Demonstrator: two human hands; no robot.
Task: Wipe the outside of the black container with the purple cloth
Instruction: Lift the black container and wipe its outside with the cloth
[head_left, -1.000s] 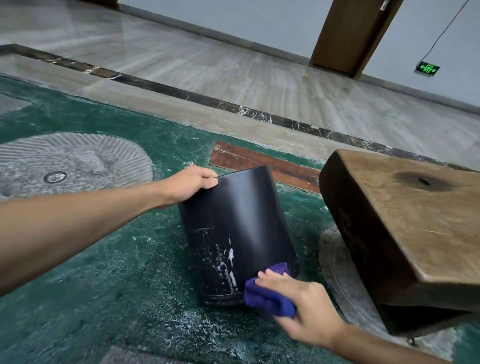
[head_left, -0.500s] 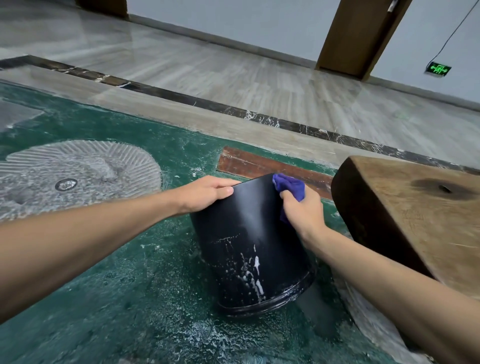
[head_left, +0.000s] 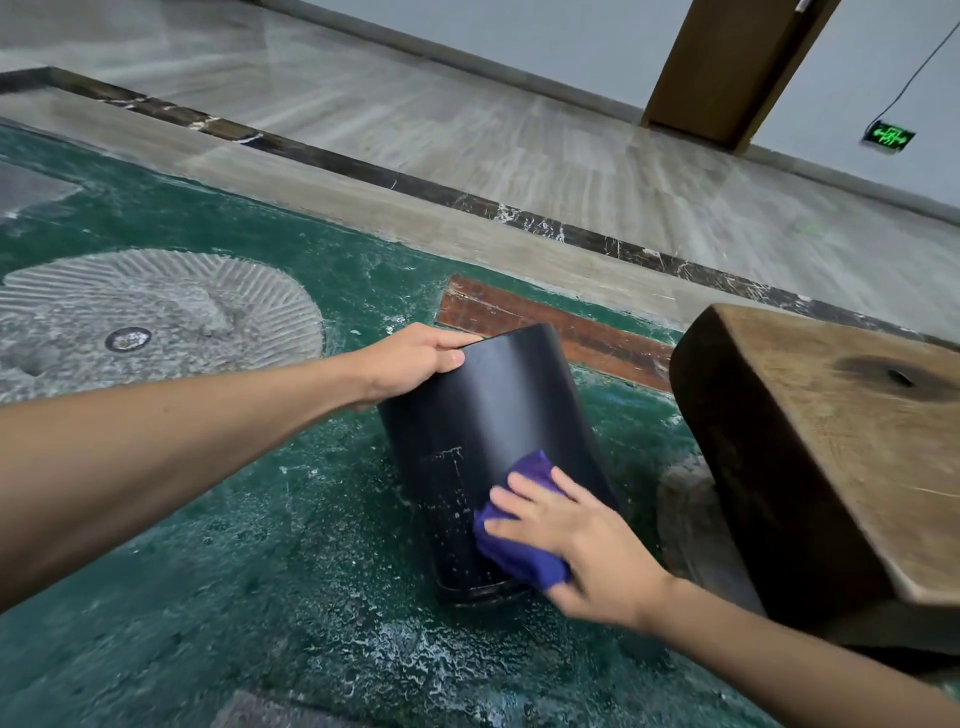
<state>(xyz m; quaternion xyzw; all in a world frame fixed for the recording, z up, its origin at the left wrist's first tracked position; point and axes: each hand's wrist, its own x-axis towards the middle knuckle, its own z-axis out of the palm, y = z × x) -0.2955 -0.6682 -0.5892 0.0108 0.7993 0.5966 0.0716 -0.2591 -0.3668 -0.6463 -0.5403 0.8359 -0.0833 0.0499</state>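
Note:
The black container (head_left: 488, 415) lies tilted on the green floor, its base toward me and its far rim raised. White streaks mark its lower left side. My left hand (head_left: 415, 358) grips the far rim at the upper left. My right hand (head_left: 576, 540) presses the bunched purple cloth (head_left: 519, 535) flat against the lower right of the container's wall, close to the base. Part of the cloth is hidden under my fingers.
A thick dark wooden block (head_left: 826, 457) stands right beside the container on the right. A grey ribbed stone disc (head_left: 150, 317) is set in the green floor (head_left: 234, 571) at left. A reddish plank (head_left: 545, 322) lies behind the container. Marble flooring stretches beyond.
My right hand has swept the purple cloth from the container's far rim down the wall to near its base. The left hand keeps its grip on the rim.

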